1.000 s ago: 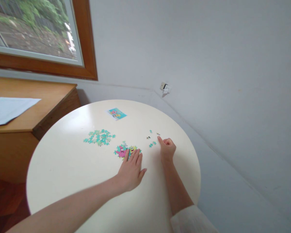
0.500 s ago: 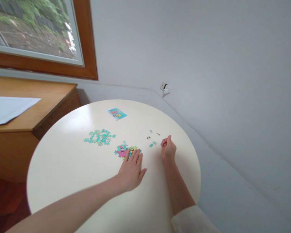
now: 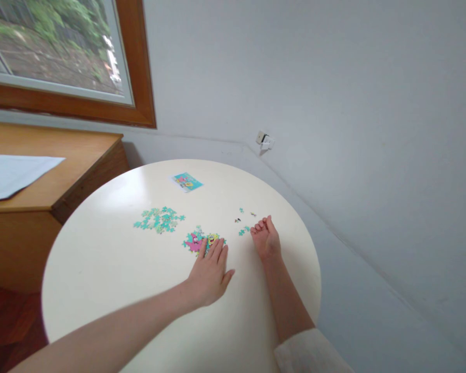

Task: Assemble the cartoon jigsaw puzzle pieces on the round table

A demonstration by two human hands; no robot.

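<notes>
Bare tabletop (image 3: 112, 269) left of the puzzle pieces (image 3: 159, 219).

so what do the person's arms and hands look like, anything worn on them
Both hands are bare, with no gloves, rings or watch visible. The left hand has a bare forearm. The right hand has a forearm ending near the elbow in a cream-white fuzzy sleeve.

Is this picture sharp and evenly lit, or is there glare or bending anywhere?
Head view: soft daylight from the window, pale sheen on the table nearest it; faint shadows under the left hand and right hand; the wall line and table rim bow as through a wide lens; the puzzle pieces are too small and soft to read.
</notes>
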